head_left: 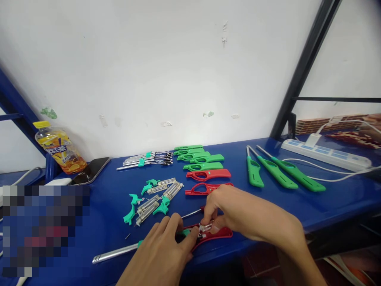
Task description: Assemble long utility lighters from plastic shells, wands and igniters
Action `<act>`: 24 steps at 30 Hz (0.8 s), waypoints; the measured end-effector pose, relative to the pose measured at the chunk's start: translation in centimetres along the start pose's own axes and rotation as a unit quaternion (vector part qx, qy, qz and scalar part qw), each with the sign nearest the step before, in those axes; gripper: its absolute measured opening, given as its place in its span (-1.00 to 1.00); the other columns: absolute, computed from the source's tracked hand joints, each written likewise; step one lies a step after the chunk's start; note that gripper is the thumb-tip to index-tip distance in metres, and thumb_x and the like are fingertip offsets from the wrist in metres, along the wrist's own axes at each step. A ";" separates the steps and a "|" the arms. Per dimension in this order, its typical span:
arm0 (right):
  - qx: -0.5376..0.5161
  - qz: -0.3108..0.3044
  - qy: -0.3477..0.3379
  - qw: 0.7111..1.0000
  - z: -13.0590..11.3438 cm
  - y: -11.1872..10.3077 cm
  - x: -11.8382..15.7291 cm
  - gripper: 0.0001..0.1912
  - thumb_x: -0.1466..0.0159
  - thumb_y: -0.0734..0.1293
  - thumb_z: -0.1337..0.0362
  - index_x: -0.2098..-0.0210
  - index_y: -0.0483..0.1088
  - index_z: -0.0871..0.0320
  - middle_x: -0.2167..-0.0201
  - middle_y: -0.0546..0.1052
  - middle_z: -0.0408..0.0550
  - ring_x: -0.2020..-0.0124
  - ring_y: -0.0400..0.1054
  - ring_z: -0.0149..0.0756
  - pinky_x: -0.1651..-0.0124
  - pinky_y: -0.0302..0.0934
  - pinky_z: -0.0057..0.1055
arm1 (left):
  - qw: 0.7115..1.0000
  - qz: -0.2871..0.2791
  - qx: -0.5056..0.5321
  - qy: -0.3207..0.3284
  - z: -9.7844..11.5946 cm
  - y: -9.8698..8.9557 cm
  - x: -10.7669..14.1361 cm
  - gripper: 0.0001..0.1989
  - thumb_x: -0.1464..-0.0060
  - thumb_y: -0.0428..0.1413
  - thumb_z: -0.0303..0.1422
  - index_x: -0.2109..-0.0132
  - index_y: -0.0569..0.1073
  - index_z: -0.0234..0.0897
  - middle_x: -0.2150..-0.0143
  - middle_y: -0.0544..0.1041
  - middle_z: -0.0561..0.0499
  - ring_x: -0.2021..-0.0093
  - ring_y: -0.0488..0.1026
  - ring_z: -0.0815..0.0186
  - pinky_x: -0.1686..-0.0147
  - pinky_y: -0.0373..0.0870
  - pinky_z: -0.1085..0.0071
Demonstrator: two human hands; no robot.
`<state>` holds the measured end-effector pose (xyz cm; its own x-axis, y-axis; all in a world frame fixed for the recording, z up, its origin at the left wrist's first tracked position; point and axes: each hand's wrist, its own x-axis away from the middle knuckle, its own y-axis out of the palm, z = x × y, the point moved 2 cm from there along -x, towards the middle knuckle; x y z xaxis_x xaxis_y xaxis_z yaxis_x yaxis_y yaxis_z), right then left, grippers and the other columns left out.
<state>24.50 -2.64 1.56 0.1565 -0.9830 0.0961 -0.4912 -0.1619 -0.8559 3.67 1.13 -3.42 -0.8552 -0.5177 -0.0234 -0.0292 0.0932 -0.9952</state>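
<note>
At the front edge of the table lies a red lighter shell half [220, 234] with a silver metal tube [114, 254] sticking out to the left. My left hand [166, 246] is closed over the shell's front part, its thumb and fingers pressed on the parts inside. My right hand [238, 210] pinches a small clear fuel tank [206, 227] over the shell. A green trigger piece [187, 232] partly shows between the hands. Just behind them lies a screwdriver [192, 213], its handle half hidden by my right fingers. A second red shell half [196, 189] sits beyond my right hand.
Clear fuel tanks [148, 212] and green triggers [129, 214] lie loosely behind my left hand. Farther back are metal tubes with wires [143, 161] and green shell halves [205, 159]. Three green lighters [279, 172], a power strip [326, 155], a bottle [61, 149] and a phone [91, 171] stand around.
</note>
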 end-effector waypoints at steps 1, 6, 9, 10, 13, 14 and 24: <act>0.002 -0.001 0.002 1.000 0.0 0.0 0.0 -0.74 -0.25 0.46 0.53 0.17 0.71 0.09 0.15 0.73 -0.06 0.12 0.58 -0.14 0.18 0.31 -0.43 | 1.000 0.010 -0.011 0.002 0.0 0.0 0.1 -0.39 -0.20 0.08 -0.64 -0.27 0.53 0.03 0.05 0.56 -0.11 0.15 0.57 0.06 0.21 0.52 0.25; 0.000 -0.005 0.002 1.000 0.0 0.1 -0.1 -0.73 -0.24 0.46 0.54 0.20 0.71 0.08 0.18 0.73 -0.07 0.14 0.58 -0.14 0.18 0.32 -0.41 | 0.998 0.024 0.041 0.032 -0.5 0.0 0.3 -0.43 -0.24 0.04 -0.61 -0.28 0.51 0.00 0.08 0.56 -0.08 0.20 0.54 0.16 0.13 0.50 0.34; 0.004 -0.007 -0.003 1.000 0.0 0.2 -0.3 -0.72 -0.25 0.45 0.55 0.20 0.71 0.08 0.19 0.73 -0.09 0.14 0.57 -0.17 0.13 0.31 -0.39 | 0.999 0.005 0.024 0.030 -0.3 0.1 0.2 -0.44 -0.27 0.03 -0.61 -0.31 0.49 -0.06 0.03 0.58 -0.15 0.12 0.57 0.07 0.07 0.55 0.21; 0.006 -0.009 -0.003 1.000 0.0 0.2 -0.4 -0.73 -0.25 0.46 0.55 0.20 0.71 0.08 0.18 0.72 -0.09 0.13 0.57 -0.17 0.12 0.31 -0.39 | 1.000 -0.002 0.013 0.026 -0.1 0.1 0.2 -0.44 -0.27 0.03 -0.61 -0.31 0.49 -0.08 0.02 0.58 -0.18 0.10 0.59 0.02 0.08 0.57 0.16; 0.014 -0.013 -0.011 1.000 0.1 0.4 -0.5 -0.74 -0.24 0.48 0.54 0.20 0.70 0.07 0.19 0.72 -0.11 0.11 0.56 -0.17 0.12 0.29 -0.40 | 1.000 -0.003 0.001 0.003 0.4 0.2 0.0 -0.46 -0.27 0.03 -0.64 -0.26 0.53 -0.09 0.03 0.60 -0.19 0.11 0.60 -0.01 0.11 0.59 0.12; 0.017 -0.015 -0.016 1.000 0.2 0.4 -0.5 -0.75 -0.25 0.49 0.53 0.20 0.70 0.06 0.20 0.71 -0.12 0.12 0.56 -0.18 0.13 0.28 -0.40 | 1.000 0.003 0.002 -0.004 0.5 0.2 0.0 -0.47 -0.27 0.04 -0.64 -0.25 0.54 -0.08 0.05 0.60 -0.17 0.13 0.60 0.01 0.12 0.59 0.14; 0.028 0.064 -0.047 0.996 0.7 -1.2 0.4 -0.81 -0.52 0.35 0.17 0.07 0.65 -0.03 0.08 0.71 -0.16 0.04 0.56 -0.16 0.03 0.25 -0.37 | 0.998 -0.022 0.052 -0.007 -0.1 -1.4 0.2 -0.55 -0.26 0.15 -0.59 -0.18 0.57 -0.05 -0.03 0.62 -0.09 0.05 0.61 -0.01 0.06 0.59 0.09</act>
<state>25.79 -2.73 2.27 0.1767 -0.9823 -0.0622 -0.4638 -0.0274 -0.8855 3.51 0.96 -2.01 -0.8468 -0.5316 0.0197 -0.0121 -0.0179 -0.9998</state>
